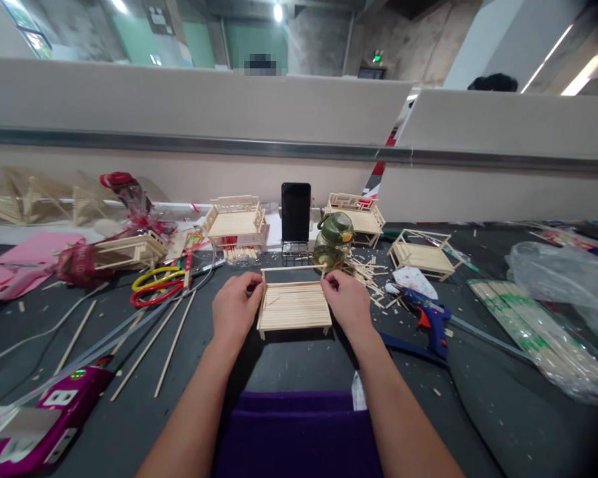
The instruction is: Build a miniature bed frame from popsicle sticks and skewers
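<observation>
A miniature wooden bench (294, 307) made of thin sticks stands on the dark table in front of me, with a slatted seat, short legs and a back frame. My left hand (235, 302) pinches its back left corner post between thumb and fingers. At the opposite back corner, my right hand (347, 300) grips the other post the same way. Some fingertips are hidden behind the frame. Just behind the bench are a black phone (296, 212) upright in a wire stand and a green bottle (333, 239).
Similar stick models (236, 226) stand along the back. To the right lie a blue glue gun (431, 318) with its cord and bagged sticks (533, 325). Leftward are yellow- and red-handled scissors (157, 289), loose sticks (147, 352) and a purple power strip (54, 418). Stick scraps (369, 275) lie near the bottle.
</observation>
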